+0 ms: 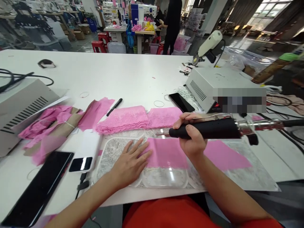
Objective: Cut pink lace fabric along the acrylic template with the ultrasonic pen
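My left hand (133, 160) lies flat with fingers spread, its fingertips on the left edge of a pink fabric piece (167, 153). The fabric rests on a clear plastic template (163, 182) over a marbled board. My right hand (193, 139) grips a black handheld ultrasonic tool (209, 129), held level, with its metal tip pointing left above the fabric's far edge. Under my right forearm another pink piece (225, 155) reaches out to the right. Behind the template sit a stack of pink lace pieces (125, 118) and a second pink stack (165, 117).
A grey machine box (213, 84) stands at right, with a phone (181, 102) beside it. At left are bundled pink fabric (52, 122), a white power bank (85, 150), a large black phone (39, 186) and another grey box (26, 107). A marker (114, 107) lies behind. A person (173, 23) stands farther off.
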Motion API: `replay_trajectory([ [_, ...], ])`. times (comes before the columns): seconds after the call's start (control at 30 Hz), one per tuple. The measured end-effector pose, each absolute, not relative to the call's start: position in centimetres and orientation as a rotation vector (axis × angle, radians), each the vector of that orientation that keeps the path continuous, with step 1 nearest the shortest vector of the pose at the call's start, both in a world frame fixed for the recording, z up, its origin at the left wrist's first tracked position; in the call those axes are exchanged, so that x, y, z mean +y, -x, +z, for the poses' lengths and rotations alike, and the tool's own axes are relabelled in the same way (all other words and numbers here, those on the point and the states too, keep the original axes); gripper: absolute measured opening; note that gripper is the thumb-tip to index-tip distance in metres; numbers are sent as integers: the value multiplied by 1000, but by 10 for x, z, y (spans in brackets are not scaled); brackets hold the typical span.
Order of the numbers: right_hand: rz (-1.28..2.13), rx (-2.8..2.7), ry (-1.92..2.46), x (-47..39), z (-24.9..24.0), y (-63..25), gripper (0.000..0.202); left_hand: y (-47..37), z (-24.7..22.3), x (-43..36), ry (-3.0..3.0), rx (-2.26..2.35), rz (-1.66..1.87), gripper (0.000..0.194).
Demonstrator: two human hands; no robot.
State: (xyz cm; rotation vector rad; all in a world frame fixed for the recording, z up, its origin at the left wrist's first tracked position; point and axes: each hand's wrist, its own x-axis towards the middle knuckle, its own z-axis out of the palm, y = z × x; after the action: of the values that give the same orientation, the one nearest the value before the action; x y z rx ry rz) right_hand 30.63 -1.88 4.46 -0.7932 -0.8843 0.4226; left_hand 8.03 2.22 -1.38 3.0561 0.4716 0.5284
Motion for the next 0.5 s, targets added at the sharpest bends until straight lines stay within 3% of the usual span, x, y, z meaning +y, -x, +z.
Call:
replay_trajectory([
  [0.23, 214, -807, 898, -56, 57, -365, 7, -81, -13, 29, -3085, 381, 598, 39],
  [0.5, 275, -748, 909, -66, 40, -376, 10, -81, -8, 30, -3108, 360, 541, 42],
])
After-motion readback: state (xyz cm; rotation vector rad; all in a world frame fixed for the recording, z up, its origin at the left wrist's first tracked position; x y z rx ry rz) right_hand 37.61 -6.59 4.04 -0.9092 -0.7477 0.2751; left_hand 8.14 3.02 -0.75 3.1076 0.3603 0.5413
